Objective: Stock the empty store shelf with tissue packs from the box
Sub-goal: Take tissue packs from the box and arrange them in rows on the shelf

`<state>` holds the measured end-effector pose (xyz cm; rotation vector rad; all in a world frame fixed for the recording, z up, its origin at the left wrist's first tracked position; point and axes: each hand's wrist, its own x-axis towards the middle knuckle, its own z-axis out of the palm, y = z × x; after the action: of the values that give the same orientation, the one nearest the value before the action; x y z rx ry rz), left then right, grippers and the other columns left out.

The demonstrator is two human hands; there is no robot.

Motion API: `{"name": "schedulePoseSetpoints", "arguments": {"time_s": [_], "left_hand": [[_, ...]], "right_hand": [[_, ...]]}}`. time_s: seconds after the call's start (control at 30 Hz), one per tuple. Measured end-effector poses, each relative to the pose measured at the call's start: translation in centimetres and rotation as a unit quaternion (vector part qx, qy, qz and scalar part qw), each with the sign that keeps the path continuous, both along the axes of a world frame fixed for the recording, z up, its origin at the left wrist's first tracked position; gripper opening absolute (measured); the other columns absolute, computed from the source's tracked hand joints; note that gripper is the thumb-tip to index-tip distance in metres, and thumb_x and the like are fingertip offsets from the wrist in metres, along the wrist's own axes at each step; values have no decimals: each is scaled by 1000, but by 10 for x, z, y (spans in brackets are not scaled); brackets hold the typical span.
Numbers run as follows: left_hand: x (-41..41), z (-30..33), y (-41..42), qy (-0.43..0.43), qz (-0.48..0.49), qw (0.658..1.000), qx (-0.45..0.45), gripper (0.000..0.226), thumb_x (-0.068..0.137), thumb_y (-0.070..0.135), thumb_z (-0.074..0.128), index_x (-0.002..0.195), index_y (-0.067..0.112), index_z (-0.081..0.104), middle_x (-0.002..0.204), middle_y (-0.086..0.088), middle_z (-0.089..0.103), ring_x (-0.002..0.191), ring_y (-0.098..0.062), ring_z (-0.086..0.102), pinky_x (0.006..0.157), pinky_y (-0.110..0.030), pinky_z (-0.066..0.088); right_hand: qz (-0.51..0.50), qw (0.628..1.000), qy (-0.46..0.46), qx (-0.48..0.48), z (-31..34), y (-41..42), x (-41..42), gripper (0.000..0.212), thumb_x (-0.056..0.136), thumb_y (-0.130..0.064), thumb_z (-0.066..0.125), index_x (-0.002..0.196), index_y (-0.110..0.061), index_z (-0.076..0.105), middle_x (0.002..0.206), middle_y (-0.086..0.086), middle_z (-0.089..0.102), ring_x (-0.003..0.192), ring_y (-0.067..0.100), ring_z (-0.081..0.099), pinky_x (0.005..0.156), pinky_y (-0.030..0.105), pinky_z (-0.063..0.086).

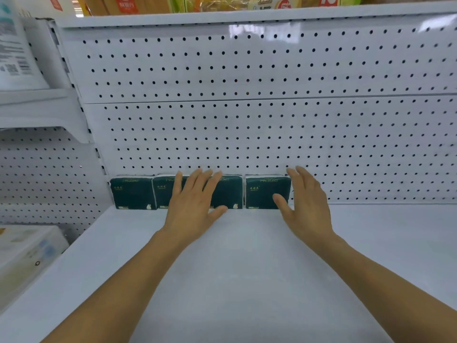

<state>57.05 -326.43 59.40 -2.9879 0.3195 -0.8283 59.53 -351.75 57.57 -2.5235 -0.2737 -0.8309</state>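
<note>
Head view. White shelf (247, 268), bare in front, backed by a white pegboard (247, 132). Four dark green tissue packs in a row at the back, upright against the pegboard: first pack (133, 193) far left, second pack (163, 191) touching it, third pack (228, 193) partly hidden, fourth pack (264, 191) set slightly apart to the right. Left hand (193, 201) spread flat over the second and third, fingers straight, gripping nothing. Right hand (306, 206) laid against the fourth pack's right edge, fingers straight, thumb on its front. Pale packages (27, 251) on a lower shelf at left, blurred. Coloured goods (197, 2) on the shelf above.
</note>
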Motion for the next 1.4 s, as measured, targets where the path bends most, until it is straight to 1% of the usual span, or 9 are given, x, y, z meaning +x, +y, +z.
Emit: {"name": "schedulePoseSetpoints", "arguments": {"time_s": [0.13,0.23,0.33,0.6,0.8,0.93,1.03,1.23,1.4], "left_hand": [[-56,-4,-2,-8,7,999,-46,75,92,68,14,153,27,30,157,1,34,148,-21,23,121,-54,9],[-104,-13,1,-42,25,998,-38,64,96,61,25,143,25,48,144,-2,53,138,-23,44,115,-57,28],[-155,-27,11,-59,44,996,-40,56,95,55,36,135,22,58,135,-3,61,130,-24,53,111,-55,34],[-298,-61,73,-94,78,990,-70,51,96,48,47,134,16,59,133,-4,61,128,-24,54,110,-53,34],[-421,-104,143,-22,167,981,-93,55,99,53,42,138,16,53,134,-2,58,120,-24,56,99,-44,44],[-484,-156,189,125,266,943,-153,68,96,66,23,148,25,37,143,3,49,124,-22,52,95,-41,46],[-518,-199,214,184,323,903,-216,70,93,70,16,150,32,27,148,2,43,128,-22,48,93,-40,49],[-554,-268,241,285,404,817,-297,66,97,61,27,153,26,25,151,-1,38,126,-21,49,87,-38,48],[-552,-323,266,340,423,785,-299,56,101,52,36,149,22,32,143,-2,45,119,-21,52,80,-35,49]], "right_hand": [[58,994,-65,-60,1,7,-40,58,92,-44,49,141,-14,44,147,8,43,130,28,44,105,45,38],[90,988,-68,-106,3,20,-81,58,91,-49,40,137,-16,49,141,6,51,122,28,53,98,43,45],[115,983,-63,-130,1,40,-126,56,92,-52,37,136,-19,49,139,5,54,119,28,57,96,42,47],[213,967,-80,-116,-22,118,-243,51,94,-45,43,131,-13,56,136,11,55,119,32,54,95,47,45],[313,937,-106,-111,-66,201,-337,42,94,-38,48,125,-11,60,127,10,59,105,31,57,77,42,47],[376,919,-16,-114,-117,252,-378,40,94,-37,47,126,-17,57,116,2,63,94,25,63,67,36,50],[400,902,80,-143,-161,282,-393,37,94,-37,51,127,-21,56,112,-1,64,95,24,64,67,36,51],[417,848,237,-226,-236,325,-389,35,100,-41,43,131,-27,53,125,-4,60,101,17,61,71,31,52],[415,811,287,-295,-286,360,-373,30,101,-39,41,124,-26,55,121,-6,59,106,16,58,77,34,51]]}}
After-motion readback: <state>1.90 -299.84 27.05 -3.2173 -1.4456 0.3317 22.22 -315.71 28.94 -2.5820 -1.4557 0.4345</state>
